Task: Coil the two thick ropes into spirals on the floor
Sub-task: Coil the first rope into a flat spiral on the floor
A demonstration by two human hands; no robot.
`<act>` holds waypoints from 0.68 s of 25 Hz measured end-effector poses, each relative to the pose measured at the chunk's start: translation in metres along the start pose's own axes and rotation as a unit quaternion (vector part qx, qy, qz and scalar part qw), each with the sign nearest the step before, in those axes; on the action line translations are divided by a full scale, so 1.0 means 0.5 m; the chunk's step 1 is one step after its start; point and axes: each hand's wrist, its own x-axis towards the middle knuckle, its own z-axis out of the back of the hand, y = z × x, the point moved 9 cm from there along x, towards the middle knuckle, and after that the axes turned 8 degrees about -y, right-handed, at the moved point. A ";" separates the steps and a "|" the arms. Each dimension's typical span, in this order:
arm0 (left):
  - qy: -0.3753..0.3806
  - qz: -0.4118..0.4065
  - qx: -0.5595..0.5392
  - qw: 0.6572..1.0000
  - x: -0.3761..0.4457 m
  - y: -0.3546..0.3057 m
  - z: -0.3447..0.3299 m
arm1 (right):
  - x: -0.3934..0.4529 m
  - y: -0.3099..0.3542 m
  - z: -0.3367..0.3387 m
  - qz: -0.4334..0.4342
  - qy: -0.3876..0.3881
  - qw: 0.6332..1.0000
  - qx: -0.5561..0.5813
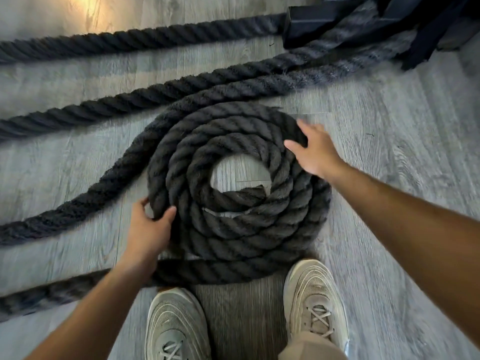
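Observation:
A thick black rope lies wound into a flat spiral (233,229) of several turns on the grey floor in front of my feet, with a bare gap at its centre. My left hand (148,229) grips the spiral's outer turn at its left side, thumb over the rope. Fingers spread, my right hand (315,149) rests on the upper right turns. A loose length of rope (78,201) runs off from the spiral to the left. Farther back lies a straight run of rope (130,40), stretched across the floor.
Another stretch of rope (65,289) passes under the spiral's near edge toward the left. A black metal frame base (311,24) stands at the back right where the ropes lead. My two beige shoes (314,302) stand just below the spiral.

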 end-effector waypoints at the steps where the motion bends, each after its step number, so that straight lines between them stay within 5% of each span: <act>1: 0.009 0.038 -0.012 0.999 -0.018 0.030 0.000 | 0.023 0.018 0.005 0.022 0.008 1.000 0.001; 4: 0.017 0.064 -0.011 0.998 -0.012 0.033 0.006 | 0.036 0.006 0.012 0.002 -0.022 0.999 0.040; 7: -0.011 -0.020 0.023 0.999 0.055 -0.057 0.013 | -0.062 -0.086 0.023 -0.110 -0.116 0.983 0.086; 10: 0.009 -0.105 0.122 0.987 0.128 -0.159 -0.011 | -0.221 -0.157 0.010 -0.185 -0.133 0.971 0.071; 15: -0.009 -0.235 0.324 0.916 0.155 -0.218 -0.054 | -0.279 -0.158 -0.002 -0.140 -0.119 0.982 0.036; 17: -0.023 -0.209 0.318 0.925 0.147 -0.199 -0.035 | -0.227 -0.146 0.012 -0.135 -0.115 0.984 0.009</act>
